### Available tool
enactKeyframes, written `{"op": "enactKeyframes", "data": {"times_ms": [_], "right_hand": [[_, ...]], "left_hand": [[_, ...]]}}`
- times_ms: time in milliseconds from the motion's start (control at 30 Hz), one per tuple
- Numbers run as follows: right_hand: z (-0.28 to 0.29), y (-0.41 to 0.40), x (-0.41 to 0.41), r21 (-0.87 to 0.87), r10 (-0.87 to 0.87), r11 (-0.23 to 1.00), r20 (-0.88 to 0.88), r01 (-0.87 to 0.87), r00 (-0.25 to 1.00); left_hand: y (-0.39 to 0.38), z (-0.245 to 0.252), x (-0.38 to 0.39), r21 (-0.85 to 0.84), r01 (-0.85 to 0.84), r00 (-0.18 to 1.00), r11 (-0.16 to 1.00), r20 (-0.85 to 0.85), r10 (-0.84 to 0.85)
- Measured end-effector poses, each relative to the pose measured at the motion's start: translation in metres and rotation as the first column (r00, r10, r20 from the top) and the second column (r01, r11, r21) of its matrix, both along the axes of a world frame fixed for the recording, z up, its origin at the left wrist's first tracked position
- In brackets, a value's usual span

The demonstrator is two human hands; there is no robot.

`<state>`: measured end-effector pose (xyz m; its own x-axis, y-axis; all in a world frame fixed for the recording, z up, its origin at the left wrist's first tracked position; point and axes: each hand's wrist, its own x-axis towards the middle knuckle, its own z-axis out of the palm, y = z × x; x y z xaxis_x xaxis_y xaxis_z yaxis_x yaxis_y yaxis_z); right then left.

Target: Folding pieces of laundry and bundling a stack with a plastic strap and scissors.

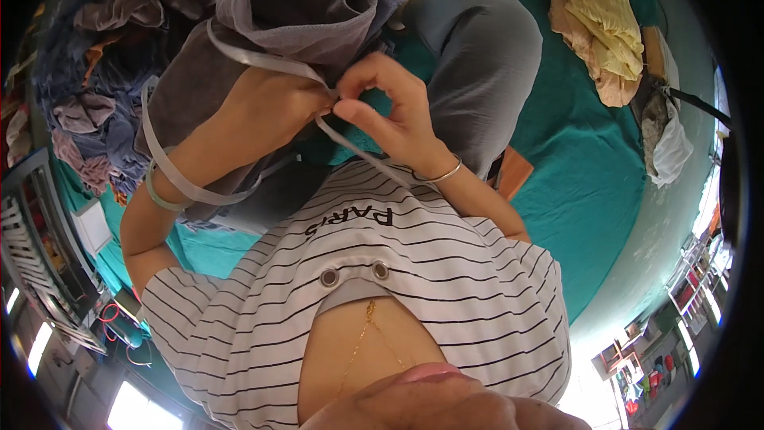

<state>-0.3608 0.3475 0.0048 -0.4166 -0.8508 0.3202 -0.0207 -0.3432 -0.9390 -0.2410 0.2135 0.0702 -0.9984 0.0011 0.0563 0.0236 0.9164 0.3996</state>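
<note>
Both hands meet over the lap, at a pale narrow ribbon [262, 60]. My left hand [268, 101] is curled with its fingertips closed on the ribbon, which loops round the left forearm, past a pale green bangle [161, 194]. My right hand [394, 107] has its thumb and index fingertip close together at the ribbon beside the left fingertips; whether they pinch it cannot be told. Another length of ribbon runs down across the striped shirt. Just beyond the hands lies a rolled greyish-purple fabric garment [298, 42], its wide opening facing up.
Crumpled dark blue and mauve cloths [119, 101] are heaped at the left. Yellow and peach cloths [597, 30] lie at the upper right on the green floor sheet [585, 191]. An orange-brown block [513, 172] is beside the right knee.
</note>
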Motion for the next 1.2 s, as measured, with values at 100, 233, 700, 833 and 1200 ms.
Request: {"op": "enactKeyframes", "data": {"times_ms": [100, 233, 700, 833, 1200], "right_hand": [[0.015, -0.007, 0.005, 0.061, -0.116, 0.990, -0.169, 0.128, 0.979], [-0.008, -0.013, 0.003, -0.102, -0.046, 0.995, -0.208, 0.026, 0.977], [-0.013, -0.013, 0.013, 0.083, -0.200, 0.944, -0.629, 0.320, 0.751], [-0.020, -0.020, 0.015, 0.028, -0.276, 0.930, -0.604, 0.366, 0.747], [-0.026, -0.020, 0.016, -0.119, -0.363, 0.915, -0.658, 0.385, 0.660]], "left_hand": [[-0.001, -0.001, 0.001, 0.002, 0.028, 0.999, 1.000, 0.023, -0.028], [-0.001, 0.001, 0.002, 0.027, -0.014, 0.995, 1.000, 0.098, 0.011], [-0.011, -0.001, -0.007, 0.413, -0.265, 0.964, 0.871, 0.144, 0.225], [-0.007, -0.001, -0.009, 0.364, -0.272, 0.962, 0.891, 0.066, 0.266], [-0.010, -0.007, -0.014, 0.388, -0.387, 0.917, 0.837, 0.066, 0.393]]}}
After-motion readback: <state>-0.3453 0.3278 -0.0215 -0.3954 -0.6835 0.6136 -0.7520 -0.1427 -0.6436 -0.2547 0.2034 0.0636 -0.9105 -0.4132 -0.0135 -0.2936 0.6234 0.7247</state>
